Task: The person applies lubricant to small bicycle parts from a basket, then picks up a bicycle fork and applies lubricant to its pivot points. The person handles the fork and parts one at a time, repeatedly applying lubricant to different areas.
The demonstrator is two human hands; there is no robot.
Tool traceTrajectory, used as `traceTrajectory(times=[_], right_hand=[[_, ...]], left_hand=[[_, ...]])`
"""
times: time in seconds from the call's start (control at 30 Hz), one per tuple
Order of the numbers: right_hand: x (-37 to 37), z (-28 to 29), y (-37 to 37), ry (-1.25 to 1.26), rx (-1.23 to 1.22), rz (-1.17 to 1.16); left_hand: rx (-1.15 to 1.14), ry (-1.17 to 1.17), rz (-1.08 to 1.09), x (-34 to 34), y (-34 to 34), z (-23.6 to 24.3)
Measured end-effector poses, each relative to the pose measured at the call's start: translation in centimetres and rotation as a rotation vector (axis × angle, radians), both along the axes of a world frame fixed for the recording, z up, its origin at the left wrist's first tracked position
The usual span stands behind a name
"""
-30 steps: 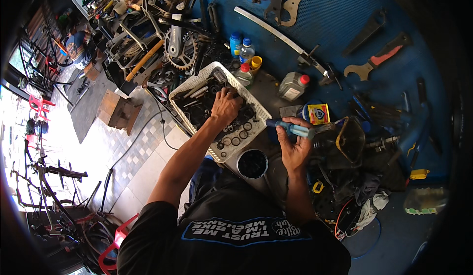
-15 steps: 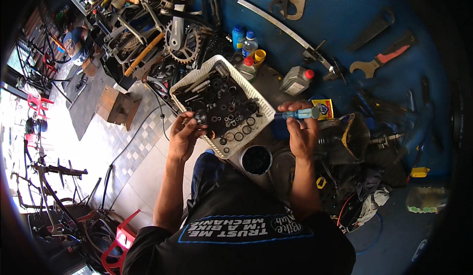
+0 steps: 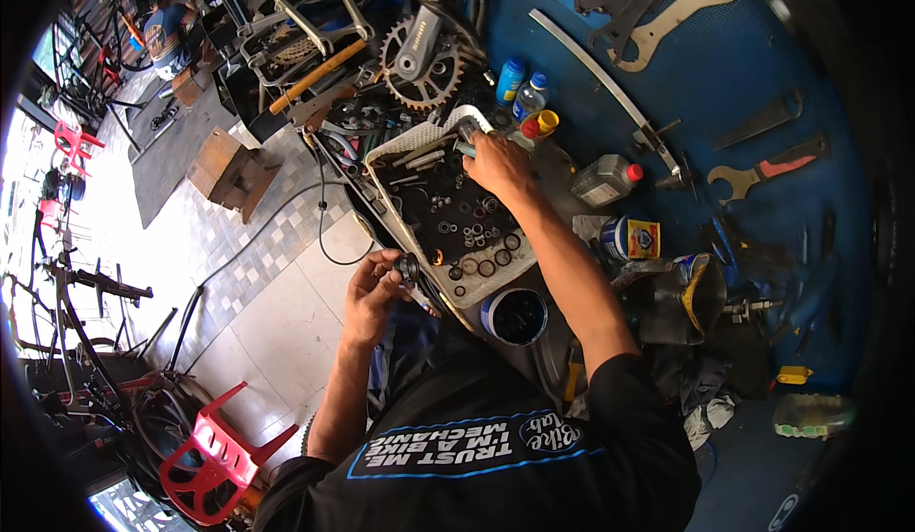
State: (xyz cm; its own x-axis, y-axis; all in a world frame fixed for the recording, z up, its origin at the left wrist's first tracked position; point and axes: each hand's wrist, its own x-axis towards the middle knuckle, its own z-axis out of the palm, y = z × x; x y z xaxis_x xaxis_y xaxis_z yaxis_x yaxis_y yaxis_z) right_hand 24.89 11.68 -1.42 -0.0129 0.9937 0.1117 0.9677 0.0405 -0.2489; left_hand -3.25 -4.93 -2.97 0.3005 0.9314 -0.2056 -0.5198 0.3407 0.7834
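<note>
My left hand (image 3: 370, 296) is closed around a small black round bicycle part (image 3: 407, 267), just outside the near left edge of a white plastic basket (image 3: 515, 279). Over the basket's far right edge reaches my right hand (image 3: 500, 163), fingers curled round a tool with a see-through blue-green handle (image 3: 464, 150); most of the tool is hidden. In the basket lie several metal rings (image 3: 488, 268), small nuts and bearings (image 3: 474, 235), and metal rods (image 3: 424, 158). An open tub (image 3: 516, 317) with dark contents stands by the basket's near corner.
Bottles (image 3: 530, 98) and a grey bottle with a red cap (image 3: 607, 179) stand beyond the basket. A crankset (image 3: 416, 51) and other bike parts crowd the far left. Wrenches hang on the blue board (image 3: 753, 65). A red chair (image 3: 214, 456) stands at lower left. Another person (image 3: 169, 41) is far off.
My right hand has moved from right of the basket, across to its far edge, with the blue-handled tool. My left hand stays near the basket, holding the black part. The whole view has shifted.
</note>
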Motion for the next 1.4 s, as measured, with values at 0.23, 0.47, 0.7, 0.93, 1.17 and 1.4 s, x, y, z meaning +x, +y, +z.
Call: traceTrajectory(times=[0.23, 0.47, 0.7, 0.93, 1.17, 1.4], right_hand=[[-1.6, -3.3, 5.1, -0.179, -0.124, -0.058], [-1.2, -2.6, 5.4, -0.17, -0.143, -0.102], [-1.2, -3.9, 5.8, -0.161, -0.166, -0.101], [-1.7, 1.2, 5.3, 0.465, -0.338, -0.036], [0.3, -1.5, 7.3, 0.115, -0.296, -0.071], [-0.9, -2.5, 6.5, -0.113, -0.348, -0.005]], left_hand=[[0.004, 0.068, 0.051, -2.7, -1.9, -0.5], [0.002, 0.081, 0.098, -5.2, -2.2, -1.1], [0.014, 0.088, 0.077, -4.8, -1.1, -0.3], [-0.009, 0.053, 0.09, -4.4, -1.1, 0.1], [-0.008, 0.07, 0.065, -3.5, -1.0, 0.3], [0.025, 0.115, 0.044, -3.3, -1.4, -0.3]])
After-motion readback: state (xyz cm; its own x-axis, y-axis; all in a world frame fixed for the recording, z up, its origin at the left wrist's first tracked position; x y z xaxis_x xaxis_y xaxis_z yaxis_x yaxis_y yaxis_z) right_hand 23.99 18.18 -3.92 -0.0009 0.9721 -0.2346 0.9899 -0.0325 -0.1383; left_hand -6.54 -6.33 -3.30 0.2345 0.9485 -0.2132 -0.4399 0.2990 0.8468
